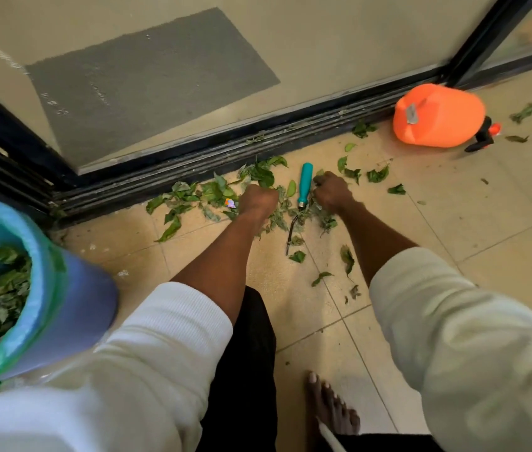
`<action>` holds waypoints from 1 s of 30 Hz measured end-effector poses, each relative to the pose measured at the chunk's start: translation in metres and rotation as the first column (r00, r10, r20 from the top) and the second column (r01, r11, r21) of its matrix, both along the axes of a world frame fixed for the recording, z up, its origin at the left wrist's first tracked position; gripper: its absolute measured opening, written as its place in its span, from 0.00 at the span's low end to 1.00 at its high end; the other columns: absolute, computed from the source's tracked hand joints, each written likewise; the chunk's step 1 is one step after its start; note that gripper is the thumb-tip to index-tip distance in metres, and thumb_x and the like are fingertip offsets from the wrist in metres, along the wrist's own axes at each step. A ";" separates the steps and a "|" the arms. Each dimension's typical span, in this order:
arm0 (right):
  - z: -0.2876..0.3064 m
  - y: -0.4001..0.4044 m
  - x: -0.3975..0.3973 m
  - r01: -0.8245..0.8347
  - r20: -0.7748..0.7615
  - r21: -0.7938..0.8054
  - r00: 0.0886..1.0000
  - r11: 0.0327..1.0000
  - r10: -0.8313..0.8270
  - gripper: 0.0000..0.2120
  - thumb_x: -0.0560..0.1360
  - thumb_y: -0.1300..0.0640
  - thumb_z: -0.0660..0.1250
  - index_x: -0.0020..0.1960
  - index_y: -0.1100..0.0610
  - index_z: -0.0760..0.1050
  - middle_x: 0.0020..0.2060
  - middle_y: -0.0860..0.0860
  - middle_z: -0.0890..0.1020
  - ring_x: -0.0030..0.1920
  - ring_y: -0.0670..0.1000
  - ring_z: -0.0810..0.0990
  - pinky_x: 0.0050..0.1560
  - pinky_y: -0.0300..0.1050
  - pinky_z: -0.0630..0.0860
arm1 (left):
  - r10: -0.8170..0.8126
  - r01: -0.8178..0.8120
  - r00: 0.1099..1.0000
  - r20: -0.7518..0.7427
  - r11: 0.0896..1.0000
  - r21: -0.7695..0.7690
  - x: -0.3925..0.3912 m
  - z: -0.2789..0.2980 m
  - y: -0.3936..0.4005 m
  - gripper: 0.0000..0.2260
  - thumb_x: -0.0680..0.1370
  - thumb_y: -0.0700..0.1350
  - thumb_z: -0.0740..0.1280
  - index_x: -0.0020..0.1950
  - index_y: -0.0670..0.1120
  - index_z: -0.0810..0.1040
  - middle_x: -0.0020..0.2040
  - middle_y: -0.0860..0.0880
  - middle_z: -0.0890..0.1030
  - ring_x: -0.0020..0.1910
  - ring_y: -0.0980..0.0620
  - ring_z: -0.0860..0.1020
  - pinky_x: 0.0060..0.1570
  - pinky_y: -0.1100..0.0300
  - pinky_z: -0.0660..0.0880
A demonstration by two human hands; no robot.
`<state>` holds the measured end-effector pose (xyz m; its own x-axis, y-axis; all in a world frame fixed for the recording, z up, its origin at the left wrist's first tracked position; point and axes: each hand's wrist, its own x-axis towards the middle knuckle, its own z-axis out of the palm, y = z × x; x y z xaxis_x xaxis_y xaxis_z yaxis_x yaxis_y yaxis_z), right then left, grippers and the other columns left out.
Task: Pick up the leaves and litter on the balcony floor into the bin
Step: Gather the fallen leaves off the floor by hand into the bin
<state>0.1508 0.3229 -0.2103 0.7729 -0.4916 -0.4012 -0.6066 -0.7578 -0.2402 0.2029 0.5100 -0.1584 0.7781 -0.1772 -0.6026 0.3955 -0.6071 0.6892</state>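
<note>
Item: scattered green leaves (215, 194), lying on the beige tiled balcony floor (454, 203) in a band along the black sliding-door track (225, 158), centre of the frame, with stragglers toward the right edge.

Item: left hand (258, 199) and right hand (331, 190), both down in the pile at centre. We read each as curled round a clump of leaves; the fingers themselves are turned away from us, so how much each holds we cannot tell.

Item: blue round plastic bin with green liner (62, 288), lower left of the frame, leaves already inside. It lies left of both hands, nearer the left hand; we judge the carry runs leftward and toward us.

Item: teal-handled hand tool (305, 184), between the hands, long axis running up-frame; its metal end is buried in leaves.

Item: small coloured wrapper scrap (230, 203), just left of the left hand.

Item: orange plastic pump sprayer (437, 115), on its side, upper right.

The bin is cut off at the left edge.
</note>
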 end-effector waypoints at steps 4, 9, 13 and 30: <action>-0.022 0.036 -0.045 0.011 0.118 -0.037 0.993 0.999 -0.007 0.28 0.68 0.46 0.47 0.53 0.59 0.78 0.48 0.58 0.77 0.50 0.59 0.75 0.51 0.53 0.76 | -0.041 0.041 0.998 -0.044 0.999 -0.010 -0.013 0.006 -0.011 0.19 0.75 0.43 0.62 0.63 0.37 0.77 0.58 0.38 0.81 0.53 0.39 0.81 0.25 0.66 0.71; 0.008 0.081 -0.100 0.078 0.320 0.031 0.944 0.996 -0.084 0.22 0.74 0.50 0.51 0.53 0.58 0.81 0.49 0.56 0.80 0.52 0.58 0.78 0.58 0.57 0.74 | -0.104 0.104 0.994 -0.042 0.995 0.010 -0.028 0.008 -0.022 0.14 0.76 0.41 0.62 0.59 0.39 0.78 0.54 0.39 0.82 0.47 0.43 0.82 0.26 0.63 0.71; 0.030 0.030 -0.101 0.335 0.313 0.060 0.888 0.940 -0.336 0.23 0.81 0.46 0.56 0.72 0.54 0.70 0.75 0.56 0.66 0.74 0.58 0.63 0.75 0.60 0.58 | -0.178 0.178 0.984 -0.024 0.984 0.021 -0.035 0.009 -0.034 0.14 0.78 0.41 0.63 0.61 0.39 0.77 0.54 0.41 0.81 0.43 0.46 0.78 0.39 0.53 0.81; 0.017 0.100 -0.189 0.582 0.430 0.216 0.664 0.784 -0.612 0.19 0.75 0.62 0.62 0.65 0.61 0.77 0.64 0.59 0.78 0.65 0.58 0.74 0.66 0.50 0.72 | -0.522 0.507 0.850 0.068 0.847 0.160 -0.070 0.022 -0.043 0.21 0.79 0.43 0.60 0.72 0.40 0.67 0.59 0.42 0.77 0.54 0.44 0.79 0.51 0.52 0.81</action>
<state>-0.0379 0.4227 -0.1933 0.4157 -0.9008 -0.1254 -0.7309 -0.2488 -0.6356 0.1333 0.4667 -0.1363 0.6568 -0.4953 -0.5686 -0.0690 -0.7904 0.6087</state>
